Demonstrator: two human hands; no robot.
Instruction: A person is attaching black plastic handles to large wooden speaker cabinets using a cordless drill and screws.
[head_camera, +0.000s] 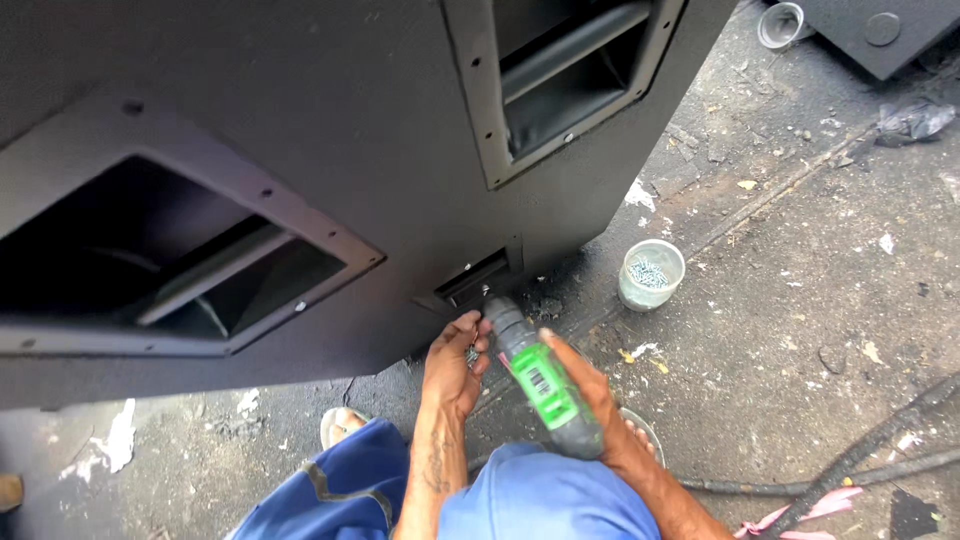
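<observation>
Drill (545, 385), green and grey, sits in the right hand (590, 395), whose fingers are wrapped fully around its body. Its nose points up and away, into a small recessed plate (478, 278) set low on the side of a big black speaker cabinet (330, 130) that stands on the floor (800, 320). The left hand (455, 365) is just beside the drill's tip, fingers pinched narrow near the recess; it seems to hold a few small screws, though the pinch is too small to read for certain.

Judging from how things lie, the step in hand is driving a screw into that recessed plate, with the left hand steadying the screw at the bit. A fair guess at what the next move calls for: the drill kept square to the plate, steady pressure along its axis, and the left fingers kept off the spinning bit.

Near the cabinet's corner, on the rough concrete, stands a small plastic cup (651, 273) with screws in it, within reach but apart from both hands. Two large rectangular openings (170, 265) with flanged rims show on the cabinet. The person's blue trouser knees (540, 500) fill the bottom edge.
</observation>
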